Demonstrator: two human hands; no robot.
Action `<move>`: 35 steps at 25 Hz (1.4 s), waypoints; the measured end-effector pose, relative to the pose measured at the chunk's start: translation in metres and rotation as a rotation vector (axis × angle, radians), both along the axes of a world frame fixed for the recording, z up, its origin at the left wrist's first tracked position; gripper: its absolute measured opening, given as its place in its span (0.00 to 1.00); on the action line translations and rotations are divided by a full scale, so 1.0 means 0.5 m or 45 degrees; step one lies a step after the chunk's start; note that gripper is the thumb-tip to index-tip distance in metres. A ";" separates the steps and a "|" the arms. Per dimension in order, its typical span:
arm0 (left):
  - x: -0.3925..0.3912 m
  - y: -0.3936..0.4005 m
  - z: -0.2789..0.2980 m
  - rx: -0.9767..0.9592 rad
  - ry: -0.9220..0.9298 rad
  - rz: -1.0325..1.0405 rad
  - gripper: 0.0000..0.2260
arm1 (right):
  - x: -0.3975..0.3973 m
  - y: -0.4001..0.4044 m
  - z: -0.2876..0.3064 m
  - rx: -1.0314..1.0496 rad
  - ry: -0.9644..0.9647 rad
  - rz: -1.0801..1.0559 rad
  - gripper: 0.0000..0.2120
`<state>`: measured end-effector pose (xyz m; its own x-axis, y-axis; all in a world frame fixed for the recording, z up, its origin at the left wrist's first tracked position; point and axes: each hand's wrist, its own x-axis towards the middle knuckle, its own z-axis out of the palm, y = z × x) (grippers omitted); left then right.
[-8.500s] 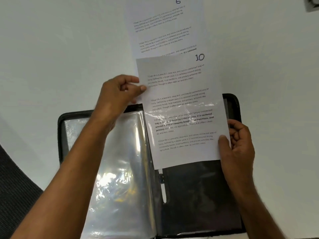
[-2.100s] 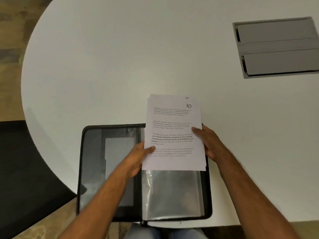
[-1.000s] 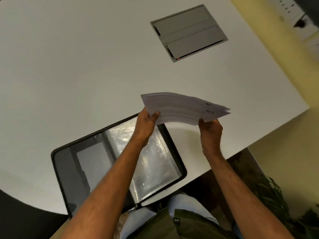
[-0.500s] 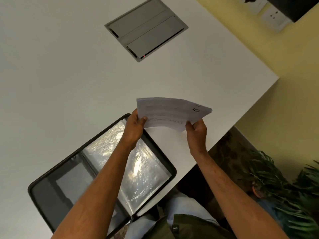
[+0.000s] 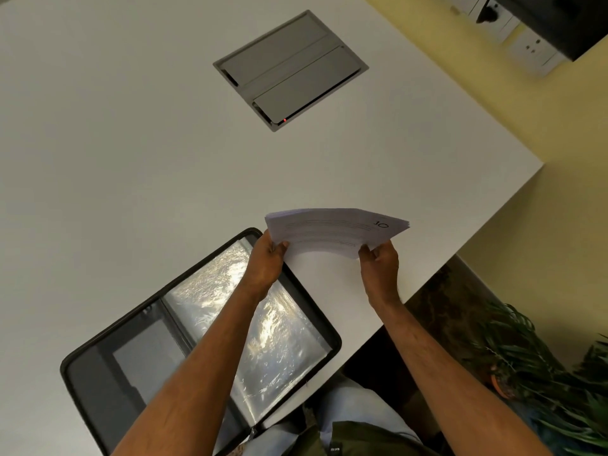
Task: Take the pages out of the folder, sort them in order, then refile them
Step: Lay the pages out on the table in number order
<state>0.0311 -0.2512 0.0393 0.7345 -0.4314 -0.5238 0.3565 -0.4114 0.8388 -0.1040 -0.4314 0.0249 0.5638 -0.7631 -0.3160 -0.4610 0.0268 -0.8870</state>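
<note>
So the thin stack of white printed pages [image 5: 332,230], a handwritten 10 on the top sheet, is up in the air over the white table [image 5: 131,159], pinched at both near corners. Left hand [image 5: 265,263] has thumb on top and fingers underneath; right hand [image 5: 378,261] is clamped on the other corner the same way. The far edge, away from both grips, sags free, so I'd guess sheets could fan out or slip off that side if either pinch loosens. The open black zip folder with shiny clear plastic sleeves [image 5: 263,324] sits just below the left grip, looks emptied. Sorting hasn't started, I think.
</note>
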 end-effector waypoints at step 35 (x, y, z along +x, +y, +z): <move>-0.231 0.419 -0.019 -0.357 0.464 1.257 0.11 | 0.077 0.206 0.013 0.435 0.329 0.989 0.14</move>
